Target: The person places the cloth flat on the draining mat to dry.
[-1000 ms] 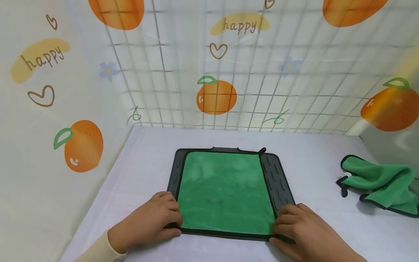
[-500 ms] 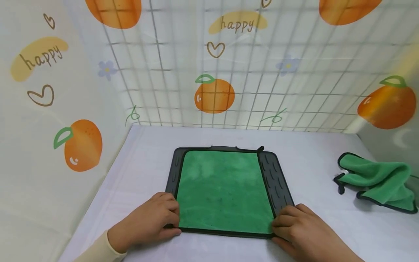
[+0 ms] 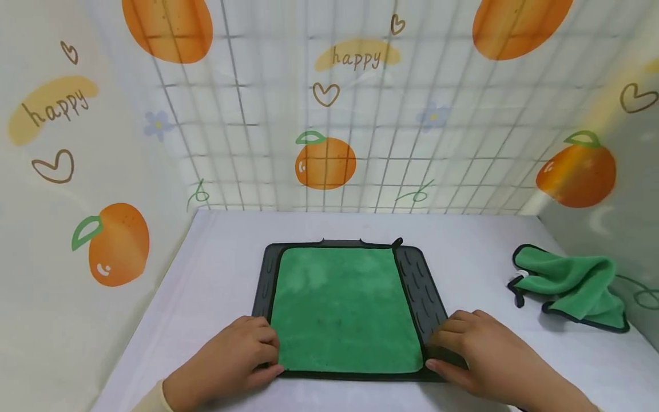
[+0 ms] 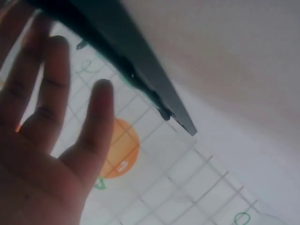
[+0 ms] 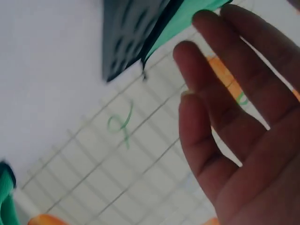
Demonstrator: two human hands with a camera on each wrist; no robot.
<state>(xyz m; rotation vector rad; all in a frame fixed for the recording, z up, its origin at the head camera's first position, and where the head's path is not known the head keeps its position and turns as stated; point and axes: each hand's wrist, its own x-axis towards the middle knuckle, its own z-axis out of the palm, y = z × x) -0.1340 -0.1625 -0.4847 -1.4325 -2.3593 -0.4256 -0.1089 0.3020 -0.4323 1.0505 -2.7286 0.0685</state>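
Observation:
A green cloth (image 3: 345, 309) with black edging and a small corner loop lies flat on a dark grey board (image 3: 418, 280) with short grooves. Strips of the board show on either side of the cloth. My left hand (image 3: 226, 357) rests at the near left corner, its thumb along the front edge. In the left wrist view the fingers (image 4: 56, 89) look extended beside the dark board. My right hand (image 3: 489, 352) is at the near right corner, thumb and fingers apart with the board's corner showing between them. Its fingers (image 5: 229, 112) look loosely bent in the right wrist view.
A second green cloth (image 3: 576, 280) with black edging lies crumpled on the right of the white table (image 3: 221, 252). A thin green cord-like line (image 3: 643, 297) shows beyond it. A curtain (image 3: 278, 171) printed with oranges hangs before a grid at the back.
My right hand has loosened and drawn slightly right from the cloth's near corner, uncovering it. My left hand stays at its corner. The head view has shifted a little. Cloth and board look unchanged.

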